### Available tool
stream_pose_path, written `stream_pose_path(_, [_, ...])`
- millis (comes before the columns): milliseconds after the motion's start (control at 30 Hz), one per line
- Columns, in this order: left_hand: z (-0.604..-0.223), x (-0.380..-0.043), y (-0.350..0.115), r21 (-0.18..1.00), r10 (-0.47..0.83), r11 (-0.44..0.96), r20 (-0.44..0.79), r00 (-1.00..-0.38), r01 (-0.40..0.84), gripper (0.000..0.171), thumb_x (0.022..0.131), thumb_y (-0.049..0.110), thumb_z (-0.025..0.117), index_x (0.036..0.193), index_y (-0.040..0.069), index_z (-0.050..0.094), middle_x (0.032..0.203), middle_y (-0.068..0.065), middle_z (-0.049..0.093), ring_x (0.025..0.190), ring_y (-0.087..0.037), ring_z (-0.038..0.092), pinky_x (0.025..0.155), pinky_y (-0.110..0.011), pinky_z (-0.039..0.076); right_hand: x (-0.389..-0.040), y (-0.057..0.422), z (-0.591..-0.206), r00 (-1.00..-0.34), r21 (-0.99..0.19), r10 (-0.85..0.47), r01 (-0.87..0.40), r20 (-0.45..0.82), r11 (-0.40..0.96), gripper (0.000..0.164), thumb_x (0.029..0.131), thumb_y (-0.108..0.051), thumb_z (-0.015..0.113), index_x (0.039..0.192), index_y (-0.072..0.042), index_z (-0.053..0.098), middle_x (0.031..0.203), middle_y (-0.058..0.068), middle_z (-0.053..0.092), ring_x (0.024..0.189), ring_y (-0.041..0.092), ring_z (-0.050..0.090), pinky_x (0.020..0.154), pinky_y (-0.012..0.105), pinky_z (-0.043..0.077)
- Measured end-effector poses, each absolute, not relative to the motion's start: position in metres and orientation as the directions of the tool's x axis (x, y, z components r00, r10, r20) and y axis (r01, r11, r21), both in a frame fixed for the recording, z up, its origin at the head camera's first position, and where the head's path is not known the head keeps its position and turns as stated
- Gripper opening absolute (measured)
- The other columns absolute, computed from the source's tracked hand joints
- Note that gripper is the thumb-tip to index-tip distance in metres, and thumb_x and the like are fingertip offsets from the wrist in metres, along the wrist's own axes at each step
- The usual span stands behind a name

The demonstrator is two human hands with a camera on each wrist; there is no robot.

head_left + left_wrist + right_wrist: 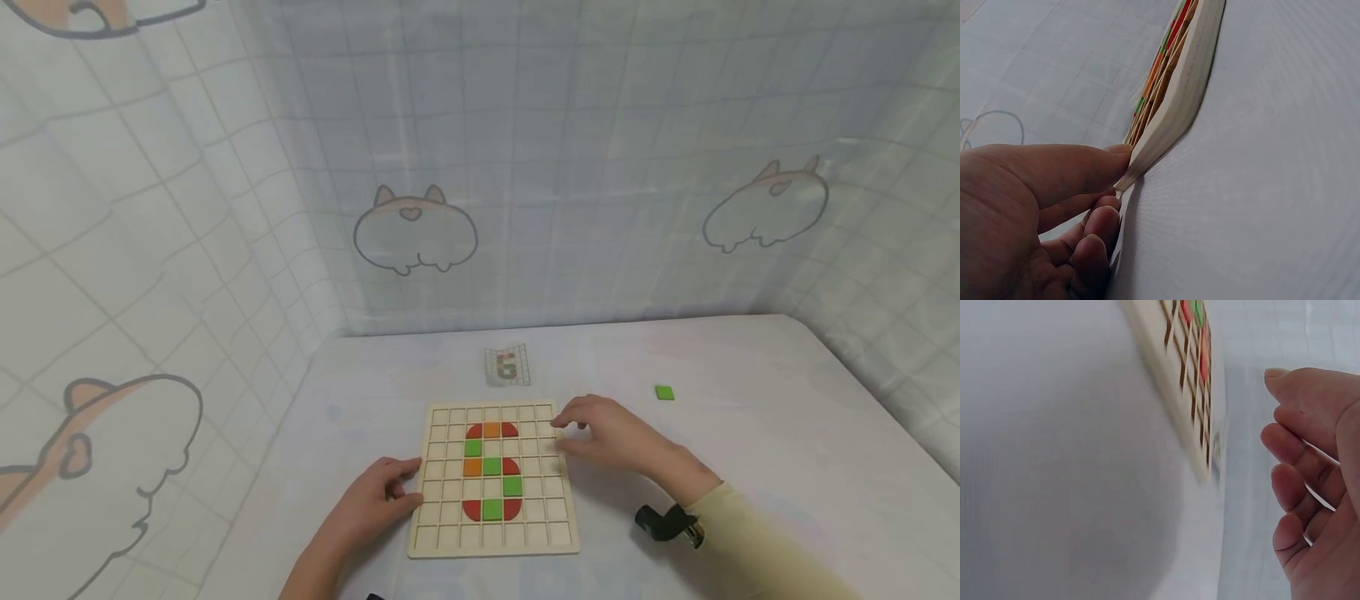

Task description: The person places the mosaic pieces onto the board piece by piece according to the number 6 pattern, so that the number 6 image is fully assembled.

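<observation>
A wooden grid board (550, 510) lies flat on the table, with red, orange and green tiles set in an S-like shape in its middle cells. Against its left edge rest the thumb and index fingertip of my left hand (377, 502); the left wrist view shows the thumb (1079, 169) on the board's side, other fingers loosely bent below. My right hand (611, 435) hovers by the upper right edge, fingers relaxed and nothing in them. From the right wrist view, a gap separates this hand (1319, 481) from the board (1169, 394). A single green square tile (664, 392) lies to the right.
Behind the board lies a small clear packet or sheet (507, 367) bearing a coloured figure on a grid. White patterned curtains (570, 167) enclose the table (750, 400) at the back and sides. A black device (663, 523) is strapped at the right wrist.
</observation>
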State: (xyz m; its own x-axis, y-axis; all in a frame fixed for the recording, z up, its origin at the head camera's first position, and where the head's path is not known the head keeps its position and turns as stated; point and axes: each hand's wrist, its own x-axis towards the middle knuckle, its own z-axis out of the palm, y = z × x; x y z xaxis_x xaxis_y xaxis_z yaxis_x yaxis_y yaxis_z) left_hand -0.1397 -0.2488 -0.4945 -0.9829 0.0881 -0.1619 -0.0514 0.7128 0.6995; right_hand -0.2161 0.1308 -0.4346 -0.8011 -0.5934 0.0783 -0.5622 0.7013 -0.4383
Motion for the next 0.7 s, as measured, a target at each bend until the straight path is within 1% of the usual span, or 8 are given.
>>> stream_pose_path(133, [-0.495, -0.14, -0.249, 0.693, 0.078, 0.719, -0.163, -0.983, -0.058, 0.055, 0.081, 0.028, 0.082, 0.131, 0.015, 0.065, 0.101, 0.004, 0.056, 0.08, -0.012, 0.05, 0.067, -0.028, 0.042, -0.226, 0.151, -0.436, -0.828, -0.432, -0.553, -0.533, 0.089, 0.728, 0.03, 0.086, -0.031, 0.078, 0.113, -0.017, 0.075, 0.107, -0.01, 0.067, 0.092, 0.01, 0.059, 0.078, 0.031, 0.05])
stream_pose_path(233, [-0.495, -0.14, -0.248, 0.694, 0.072, 0.717, -0.171, -0.983, -0.067, 0.055, 0.081, 0.028, 0.082, 0.131, 0.015, 0.065, 0.101, 0.004, 0.056, 0.08, -0.012, 0.05, 0.067, -0.028, 0.042, -0.233, 0.166, -0.438, -0.824, -0.433, -0.555, -0.544, 0.116, 0.718, 0.029, 0.086, -0.029, 0.078, 0.112, -0.015, 0.075, 0.107, -0.006, 0.068, 0.089, 0.012, 0.06, 0.077, 0.032, 0.05])
stream_pose_path(467, [-0.493, -0.14, -0.247, 0.699, 0.079, 0.711, -0.177, -0.981, -0.068, 0.056, 0.081, 0.029, 0.083, 0.132, 0.013, 0.065, 0.102, 0.003, 0.056, 0.081, -0.013, 0.051, 0.066, -0.028, 0.042, -0.247, 0.198, -0.442, -0.856, -0.416, -0.503, -0.504, 0.121, 0.757, 0.03, 0.087, -0.026, 0.077, 0.113, -0.011, 0.074, 0.108, -0.005, 0.067, 0.09, 0.013, 0.059, 0.078, 0.035, 0.05])
stream_pose_path(700, [-0.492, -0.138, -0.248, 0.712, 0.091, 0.7, -0.156, -0.984, -0.048, 0.054, 0.081, 0.028, 0.083, 0.131, 0.013, 0.066, 0.102, 0.003, 0.056, 0.081, -0.012, 0.051, 0.067, -0.028, 0.042, -0.259, 0.225, -0.444, -0.888, -0.42, -0.447, -0.449, 0.108, 0.789, 0.031, 0.088, -0.024, 0.076, 0.115, -0.008, 0.073, 0.11, 0.001, 0.068, 0.092, 0.018, 0.061, 0.079, 0.039, 0.05])
